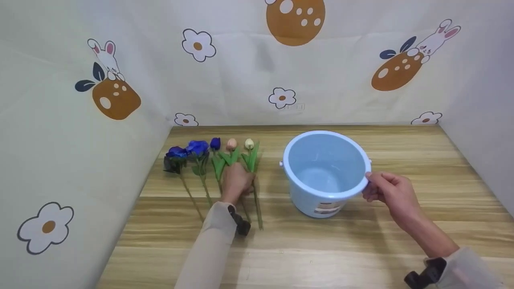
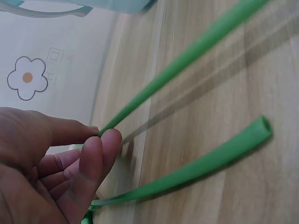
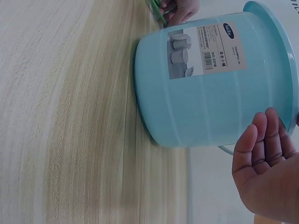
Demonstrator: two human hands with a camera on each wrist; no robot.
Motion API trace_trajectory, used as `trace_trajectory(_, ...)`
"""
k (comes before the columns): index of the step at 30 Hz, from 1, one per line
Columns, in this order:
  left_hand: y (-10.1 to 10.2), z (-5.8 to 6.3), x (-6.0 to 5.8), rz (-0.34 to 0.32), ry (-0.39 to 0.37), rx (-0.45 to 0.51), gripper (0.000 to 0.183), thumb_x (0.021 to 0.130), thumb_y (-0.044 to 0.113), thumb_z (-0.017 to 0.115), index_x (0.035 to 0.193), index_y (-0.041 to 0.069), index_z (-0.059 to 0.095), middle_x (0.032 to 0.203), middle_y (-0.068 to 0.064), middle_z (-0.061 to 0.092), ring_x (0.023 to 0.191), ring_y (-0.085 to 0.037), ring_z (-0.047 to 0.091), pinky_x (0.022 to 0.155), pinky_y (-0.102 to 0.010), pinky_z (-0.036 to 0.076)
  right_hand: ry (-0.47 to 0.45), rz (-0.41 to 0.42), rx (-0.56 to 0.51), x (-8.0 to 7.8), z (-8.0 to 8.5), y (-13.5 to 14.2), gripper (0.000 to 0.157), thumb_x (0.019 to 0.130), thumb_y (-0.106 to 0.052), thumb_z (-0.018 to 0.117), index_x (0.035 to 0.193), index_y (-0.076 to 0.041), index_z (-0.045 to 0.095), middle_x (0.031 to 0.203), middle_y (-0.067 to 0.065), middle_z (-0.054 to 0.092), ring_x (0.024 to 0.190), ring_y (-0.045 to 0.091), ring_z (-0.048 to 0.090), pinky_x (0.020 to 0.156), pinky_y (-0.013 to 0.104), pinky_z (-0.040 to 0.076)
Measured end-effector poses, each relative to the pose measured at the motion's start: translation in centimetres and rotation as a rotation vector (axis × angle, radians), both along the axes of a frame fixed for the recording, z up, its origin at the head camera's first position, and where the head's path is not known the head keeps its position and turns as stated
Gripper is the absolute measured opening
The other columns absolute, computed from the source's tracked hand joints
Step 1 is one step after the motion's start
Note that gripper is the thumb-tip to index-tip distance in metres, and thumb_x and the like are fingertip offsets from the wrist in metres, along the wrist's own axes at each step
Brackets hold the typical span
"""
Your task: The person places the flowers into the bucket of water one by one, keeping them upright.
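Blue flowers (image 1: 197, 148) lie near left hand (image 1: 237, 182) pinching stem (image 2: 182, 65); right hand (image 1: 395, 194) pinches bucket rim (image 1: 321, 195).

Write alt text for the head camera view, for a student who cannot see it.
A person's left hand grips a tulip stem, and the right hand holds a light-blue bucket by its rim. Three tulips and two blue roses form a row on the wooden table, left of the bucket.
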State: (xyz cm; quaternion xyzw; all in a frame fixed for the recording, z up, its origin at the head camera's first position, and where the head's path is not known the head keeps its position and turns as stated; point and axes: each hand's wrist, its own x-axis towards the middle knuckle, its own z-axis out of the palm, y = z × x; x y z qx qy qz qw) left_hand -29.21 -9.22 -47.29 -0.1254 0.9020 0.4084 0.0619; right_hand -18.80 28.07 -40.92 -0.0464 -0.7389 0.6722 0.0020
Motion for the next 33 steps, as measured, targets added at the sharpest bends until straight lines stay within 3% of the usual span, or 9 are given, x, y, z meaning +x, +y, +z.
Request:
trace_trajectory(2, 0.1, 0.5, 0.2, 0.012, -0.023, 0.007, 0.024, 0.093, 0.010, 0.070, 0.070, 0.008, 0.066, 0.052, 0.000, 0.060, 0.046, -0.015, 0.062, 0.042, -0.023, 0.047, 0.001, 0.001, -0.005, 0.0, 0.0, 0.0, 0.031, 0.107, -0.017, 0.063, 0.081, -0.003, 0.072, 0.073, 0.001, 0.072, 0.068, 0.012, 0.068, 0.067, 0.026, 0.062)
trace_trajectory(3, 0.0, -0.1, -0.1, 0.001, -0.009, 0.022, 0.025, 0.093, 0.010, 0.070, 0.069, 0.009, 0.064, 0.052, 0.001, 0.059, 0.046, -0.014, 0.062, 0.042, -0.023, 0.046, 0.000, 0.001, -0.006, 0.0, 0.0, 0.0, 0.030, 0.107, -0.017, 0.063, 0.081, -0.003, 0.073, 0.073, 0.001, 0.072, 0.068, 0.012, 0.068, 0.067, 0.026, 0.062)
trace_trajectory(9, -0.1, -0.2, 0.1, 0.011, -0.023, 0.074, 0.029, 0.096, 0.009, 0.069, 0.068, 0.011, 0.060, 0.055, 0.001, 0.059, 0.047, -0.012, 0.060, 0.044, -0.022, 0.046, 0.002, -0.001, -0.019, 0.0, -0.1, -0.2, 0.030, 0.106, -0.016, 0.063, 0.081, -0.005, 0.074, 0.071, 0.001, 0.071, 0.066, 0.012, 0.068, 0.067, 0.026, 0.062)
trace_trajectory(13, 0.2, 0.4, 0.4, 0.011, -0.016, 0.075, 0.035, 0.098, 0.012, 0.070, 0.066, 0.012, 0.058, 0.054, -0.001, 0.064, 0.047, -0.012, 0.064, 0.044, -0.021, 0.048, 0.009, -0.013, -0.043, 0.1, -0.1, -0.2, 0.030, 0.106, -0.013, 0.063, 0.079, -0.004, 0.073, 0.070, 0.002, 0.071, 0.065, 0.011, 0.068, 0.065, 0.026, 0.062)
trace_trajectory(17, 0.0, -0.3, 0.0, -0.020, 0.000, 0.071, 0.039, 0.100, 0.016, 0.072, 0.064, 0.014, 0.055, 0.052, -0.002, 0.065, 0.046, -0.011, 0.066, 0.042, -0.021, 0.047, 0.019, -0.019, -0.051, 0.1, -0.1, -0.3, 0.031, 0.106, -0.012, 0.062, 0.078, -0.003, 0.073, 0.069, 0.002, 0.071, 0.064, 0.011, 0.068, 0.065, 0.026, 0.062)
trace_trajectory(21, 0.1, -0.2, 0.0, -0.022, -0.054, 0.065, 0.022, 0.102, 0.019, 0.070, 0.084, 0.010, 0.065, 0.060, -0.004, 0.070, 0.050, -0.012, 0.069, 0.044, -0.021, 0.046, 0.021, -0.020, -0.044, 0.1, -0.2, -0.2, 0.032, 0.106, -0.012, 0.062, 0.077, -0.002, 0.071, 0.070, 0.002, 0.071, 0.064, 0.011, 0.067, 0.065, 0.026, 0.062)
trace_trajectory(22, 0.4, 0.4, 0.2, -0.011, -0.081, 0.058, 0.017, 0.103, 0.018, 0.068, 0.091, 0.008, 0.068, 0.064, -0.006, 0.071, 0.053, -0.014, 0.070, 0.045, -0.021, 0.047, 0.019, -0.019, -0.043, 0.1, -0.3, -0.2, 0.032, 0.106, -0.012, 0.062, 0.077, -0.002, 0.071, 0.070, 0.002, 0.071, 0.065, 0.012, 0.067, 0.065, 0.026, 0.062)
trace_trajectory(25, 0.5, 0.6, 0.4, -0.014, -0.094, 0.066, 0.016, 0.105, 0.018, 0.066, 0.106, 0.003, 0.070, 0.070, -0.007, 0.073, 0.057, -0.014, 0.072, 0.047, -0.021, 0.050, 0.014, -0.016, -0.038, 0.1, -0.3, -0.3, 0.032, 0.106, -0.013, 0.062, 0.078, -0.003, 0.071, 0.070, 0.002, 0.070, 0.065, 0.012, 0.067, 0.065, 0.026, 0.062)
trace_trajectory(33, 0.8, 1.4, 0.5, 0.014, -0.111, 0.127, 0.019, 0.108, 0.019, 0.062, 0.115, 0.003, 0.068, 0.079, -0.008, 0.070, 0.059, -0.013, 0.070, 0.049, -0.023, 0.053, -0.003, -0.009, -0.026, 0.1, -0.2, -0.2, 0.032, 0.107, -0.018, 0.062, 0.079, -0.006, 0.073, 0.071, 0.001, 0.071, 0.067, 0.011, 0.068, 0.067, 0.026, 0.062)
